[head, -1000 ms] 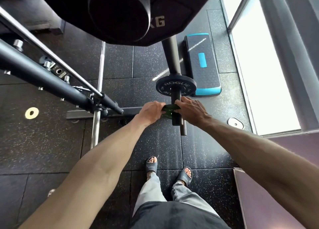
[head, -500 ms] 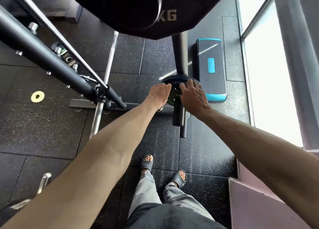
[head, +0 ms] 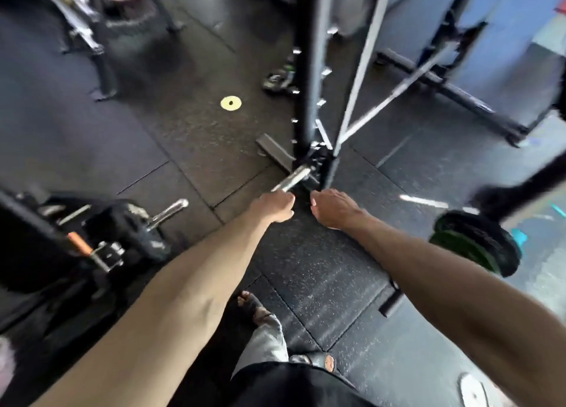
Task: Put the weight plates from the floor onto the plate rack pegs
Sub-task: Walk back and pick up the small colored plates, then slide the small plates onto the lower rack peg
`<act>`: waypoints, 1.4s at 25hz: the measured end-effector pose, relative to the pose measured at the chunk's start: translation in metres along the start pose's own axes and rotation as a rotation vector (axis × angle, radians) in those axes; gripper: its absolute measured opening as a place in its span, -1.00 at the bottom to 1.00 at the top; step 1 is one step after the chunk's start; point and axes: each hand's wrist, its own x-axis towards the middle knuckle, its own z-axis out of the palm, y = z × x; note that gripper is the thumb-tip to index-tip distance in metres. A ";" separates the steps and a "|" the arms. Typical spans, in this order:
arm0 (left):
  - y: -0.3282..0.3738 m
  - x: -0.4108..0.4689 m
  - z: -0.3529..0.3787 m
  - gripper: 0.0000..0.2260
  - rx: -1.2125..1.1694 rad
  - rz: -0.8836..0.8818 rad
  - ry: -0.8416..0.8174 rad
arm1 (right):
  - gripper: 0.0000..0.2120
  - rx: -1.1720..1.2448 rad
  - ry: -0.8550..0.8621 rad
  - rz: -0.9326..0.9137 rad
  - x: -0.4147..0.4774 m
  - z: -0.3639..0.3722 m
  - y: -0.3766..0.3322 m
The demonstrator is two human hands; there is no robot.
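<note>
Both hands hang empty in front of me over the black rubber floor. My left hand [head: 274, 206] has loosely curled fingers and my right hand [head: 333, 207] is relaxed, palm down. At the right, a green plate [head: 459, 247] sits against a black plate [head: 490, 241] on a rack peg. On the floor ahead lie a small yellow plate [head: 231, 103] and a blurred pile of small green and black plates [head: 277, 80]. A white plate [head: 473, 391] lies at the bottom right.
A black rack upright [head: 306, 69] with its foot stands just ahead, with a chrome barbell sleeve [head: 291, 178] pointing at my left hand. At the left is another black plate on a chrome peg [head: 137, 222]. The frame is motion-blurred.
Both hands have let go of the green plate, which now sits on the peg against the black plate. My view has swung left and the hands have pulled back empty.
</note>
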 end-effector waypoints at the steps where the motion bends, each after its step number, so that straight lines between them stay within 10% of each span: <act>1: -0.035 -0.014 0.005 -0.75 -0.048 -0.061 -0.007 | -0.76 -0.027 -0.060 -0.050 0.022 0.003 -0.028; 13: -0.314 -0.080 0.040 -0.79 -0.451 -0.427 -0.024 | -0.77 -0.140 -0.356 -0.370 0.210 0.031 -0.269; 35: -0.578 0.232 -0.144 -0.78 -0.574 -0.392 -0.154 | -0.71 -0.001 -0.514 -0.135 0.617 -0.070 -0.275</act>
